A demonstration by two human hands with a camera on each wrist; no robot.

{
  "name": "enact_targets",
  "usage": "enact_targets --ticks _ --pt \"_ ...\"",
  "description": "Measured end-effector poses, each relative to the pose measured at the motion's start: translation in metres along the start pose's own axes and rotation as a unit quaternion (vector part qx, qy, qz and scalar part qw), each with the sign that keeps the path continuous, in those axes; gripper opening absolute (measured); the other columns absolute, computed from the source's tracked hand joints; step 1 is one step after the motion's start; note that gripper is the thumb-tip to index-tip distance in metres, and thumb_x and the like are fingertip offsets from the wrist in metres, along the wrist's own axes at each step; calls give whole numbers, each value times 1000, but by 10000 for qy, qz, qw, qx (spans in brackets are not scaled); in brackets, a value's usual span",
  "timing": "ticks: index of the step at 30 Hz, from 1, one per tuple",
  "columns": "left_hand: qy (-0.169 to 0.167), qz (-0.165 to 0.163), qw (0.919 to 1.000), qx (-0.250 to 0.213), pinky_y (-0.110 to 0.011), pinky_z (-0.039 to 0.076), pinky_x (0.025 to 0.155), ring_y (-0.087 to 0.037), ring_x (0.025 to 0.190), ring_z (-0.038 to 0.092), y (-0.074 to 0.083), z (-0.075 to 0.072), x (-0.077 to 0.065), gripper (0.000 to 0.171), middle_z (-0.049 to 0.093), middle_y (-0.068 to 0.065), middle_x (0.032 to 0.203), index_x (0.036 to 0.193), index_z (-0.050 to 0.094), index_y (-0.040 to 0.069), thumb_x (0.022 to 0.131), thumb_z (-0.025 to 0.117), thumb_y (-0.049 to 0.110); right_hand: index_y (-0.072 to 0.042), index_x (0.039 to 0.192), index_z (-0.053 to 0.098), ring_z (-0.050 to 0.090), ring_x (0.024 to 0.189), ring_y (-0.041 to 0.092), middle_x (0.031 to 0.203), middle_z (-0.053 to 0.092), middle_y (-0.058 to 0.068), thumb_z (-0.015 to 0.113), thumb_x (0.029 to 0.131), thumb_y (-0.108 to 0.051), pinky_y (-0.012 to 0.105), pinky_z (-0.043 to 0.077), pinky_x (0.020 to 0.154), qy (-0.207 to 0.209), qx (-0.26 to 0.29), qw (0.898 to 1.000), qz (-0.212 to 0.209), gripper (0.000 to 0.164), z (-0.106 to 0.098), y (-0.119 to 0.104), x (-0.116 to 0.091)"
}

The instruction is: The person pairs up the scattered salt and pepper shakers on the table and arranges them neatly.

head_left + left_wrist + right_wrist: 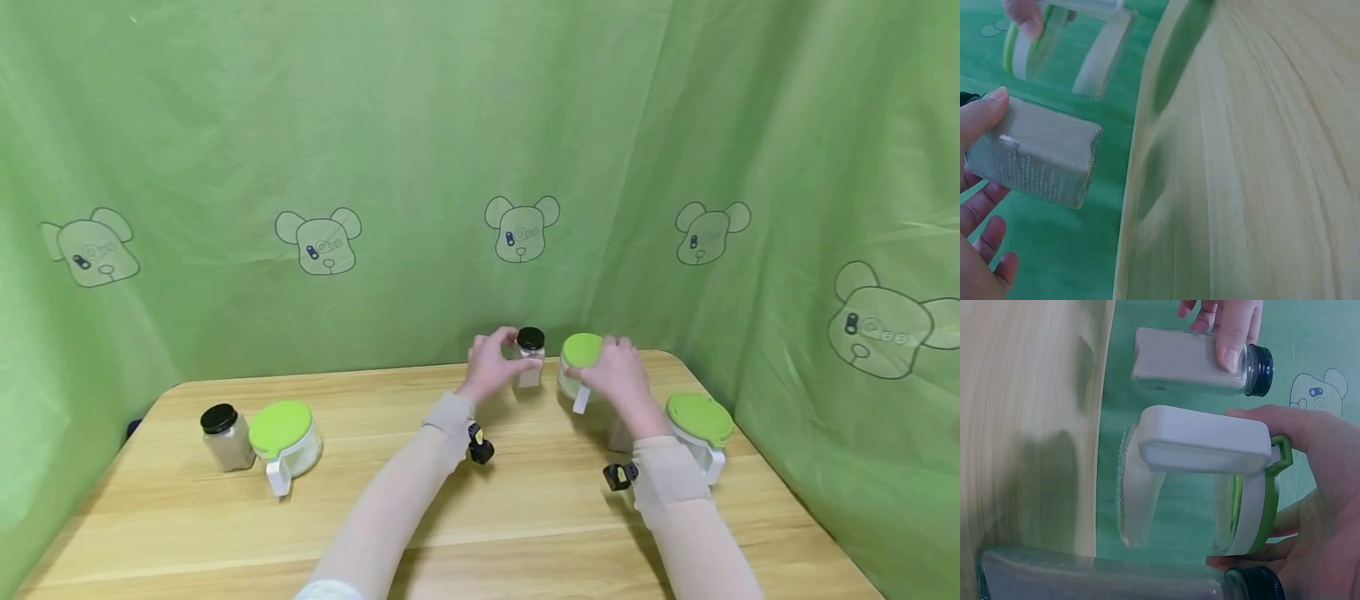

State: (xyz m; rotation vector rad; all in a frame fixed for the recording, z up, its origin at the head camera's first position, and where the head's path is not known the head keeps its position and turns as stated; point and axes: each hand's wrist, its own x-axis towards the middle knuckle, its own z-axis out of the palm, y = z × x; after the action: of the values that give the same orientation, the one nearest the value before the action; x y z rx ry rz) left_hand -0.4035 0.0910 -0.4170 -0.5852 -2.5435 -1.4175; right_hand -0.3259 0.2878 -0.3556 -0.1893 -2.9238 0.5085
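My left hand (pixel 491 364) pinches a square glass jar (pixel 529 375) with a black screw lid, thumb on the near side. The jar has a pale powder inside and printed text, plain in the left wrist view. My right hand (pixel 618 377) grips a round glass seasoning pot (pixel 1204 440) by its green lid (pixel 582 350). Its white handle points toward me, and whitish contents show at its bottom. Both containers hang upright side by side over the table's far edge area, with shadows on the wood beneath them.
On the wooden table (pixel 360 533), another black-lidded jar (pixel 228 442) and green-lidded pot (pixel 283 429) stand at the left. At the right are another green-lidded pot (pixel 701 418) and a black-lidded jar (pixel 1097 578), partly hidden by my right arm. A green curtain (pixel 420 125) hangs behind.
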Motion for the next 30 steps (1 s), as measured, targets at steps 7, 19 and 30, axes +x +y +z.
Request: enact_targets --ticks 7,19,30 --pt "125 -78 9996 -239 -47 33 103 -26 114 48 -7 -12 -10 68 65 2 114 126 60 18 70 83 49 19 138 32 46 118 53 130 43 41 73 77 -49 63 44 97 -59 1 10000 -54 101 4 -6 -1" --pt "280 -300 9980 -479 -49 39 100 -35 120 49 -17 -28 -27 72 62 -2 115 128 59 16 69 83 48 18 139 33 47 118 53 130 45 40 74 76 -50 63 45 95 -31 32 9996 -276 101 13 -18 -4" --pt "420 -281 9973 -525 -45 44 96 -27 113 48 -27 -47 -43 69 61 -5 117 126 60 15 69 84 46 14 141 34 49 115 51 129 46 38 75 75 -50 62 50 88 -23 180 9993 -326 101 26 -30 -12"
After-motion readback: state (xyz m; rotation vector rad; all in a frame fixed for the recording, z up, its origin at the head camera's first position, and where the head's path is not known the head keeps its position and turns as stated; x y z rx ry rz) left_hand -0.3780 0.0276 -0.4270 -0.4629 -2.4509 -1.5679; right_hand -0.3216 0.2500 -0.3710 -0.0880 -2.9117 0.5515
